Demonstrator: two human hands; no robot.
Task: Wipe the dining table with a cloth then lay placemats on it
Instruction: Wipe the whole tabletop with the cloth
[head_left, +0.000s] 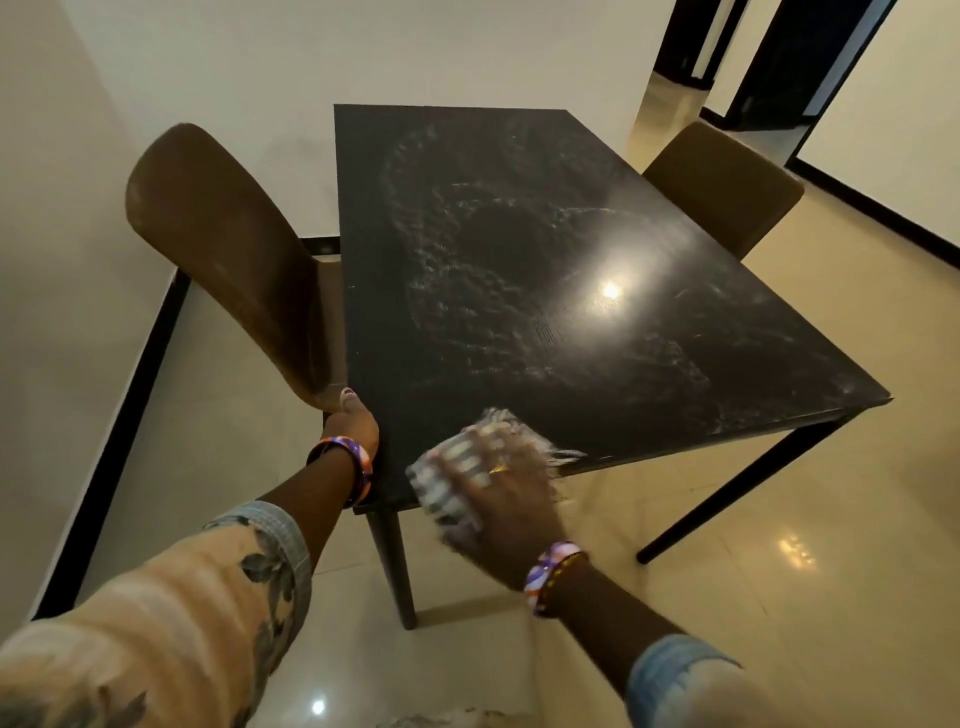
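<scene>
A dark rectangular dining table (519, 260) fills the middle of the view, its top streaked with curved wet wipe marks. My right hand (501, 493) presses a pale striped cloth (457, 467) onto the table's near edge; hand and cloth are blurred by motion. My left hand (353, 421) rests at the table's near left corner, thumb on the top, the fingers hidden below the edge. No placemats are in view.
A brown upholstered chair (228, 249) stands tight against the table's left side, close to my left hand. A second brown chair (727, 187) is at the far right side. Glossy beige floor tiles (779, 493) surround the table. A dark doorway (753, 57) opens at the back right.
</scene>
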